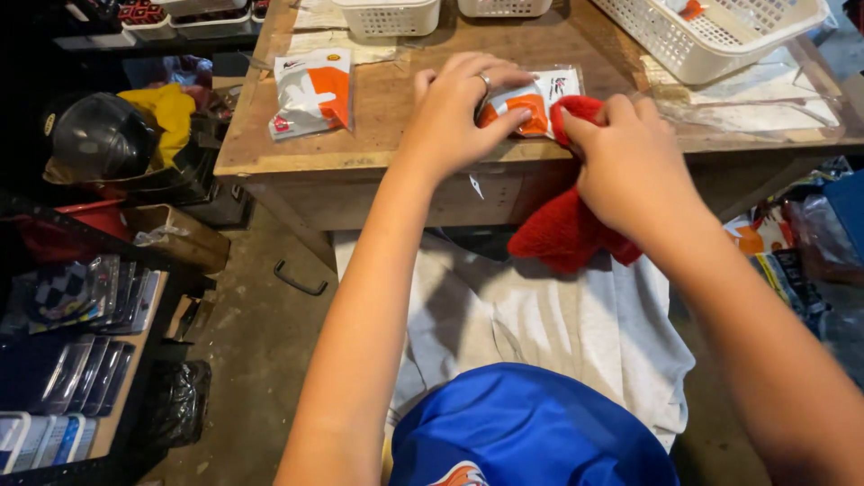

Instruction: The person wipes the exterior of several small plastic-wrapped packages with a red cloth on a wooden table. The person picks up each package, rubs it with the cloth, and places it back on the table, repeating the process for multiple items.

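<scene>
Head view, looking down at a wooden table (378, 108) that fills the upper half of the frame. The left hand (459, 112) lies flat, fingers spread and pressed down, on a clear plastic packet (531, 99) at the table's near edge, upper centre of the frame. The packet holds folded orange and white cloth, and its long axis runs left to right, tilted slightly upward toward the right. The right hand (630, 157) sits just to the right of the packet, fingers curled closed around the top of a red knitted cloth (562, 229). The gripped end of the cloth touches the packet's right end; the rest hangs down over the table edge toward the lower centre of the frame. Both hands touch the packet (the left from above, the right from its right end), so neither is clearly the nearer one. Whether the red cloth enters the packet's mouth cannot be told, as the fingers hide that spot.

A second packet (313, 90) of the same orange and white kind lies well apart, toward the upper left of the table. White plastic baskets (711, 40) stand along the far edge, top of frame. A dark helmet (99, 135) rests at the left edge of the frame, below table level.
</scene>
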